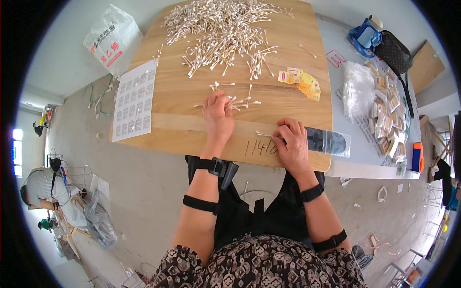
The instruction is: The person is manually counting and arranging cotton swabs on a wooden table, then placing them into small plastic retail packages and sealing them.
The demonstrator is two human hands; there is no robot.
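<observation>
A pale wooden board with rounded corners (297, 33) is lying as a worktop over a light grey table (370, 153), above a bare concrete floor (144, 182). A person is sitting at its near edge, both forearms coming up from below with black straps around them.

The left hand (218, 117) is resting palm down on the board, its fingers curled over a small cluster of white-tipped cotton swabs (240, 102); the fingertips are touching the nearest swabs, but whether any are actually pinched is not clear. The right hand (291, 141) is lying half closed, pressing down on the mouth of a narrow clear plastic bag (329, 141) that is stretching off to the right along the board's edge, and it is pinching a thin cotton swab (264, 134) that is pointing left from its fingers.

A large loose heap of cotton swabs (221, 31) is spreading across the far half of the board, well apart from the hands. A fanned stack of small yellow paper labels (302, 81) is sitting right of the small cluster. A white printed sheet (134, 101) is overhanging the board's left edge, with a white plastic bag (113, 38) beyond it. On the grey table, filled small packets (389, 115) are lying in a pile beside a bundle of clear bags (357, 89).
</observation>
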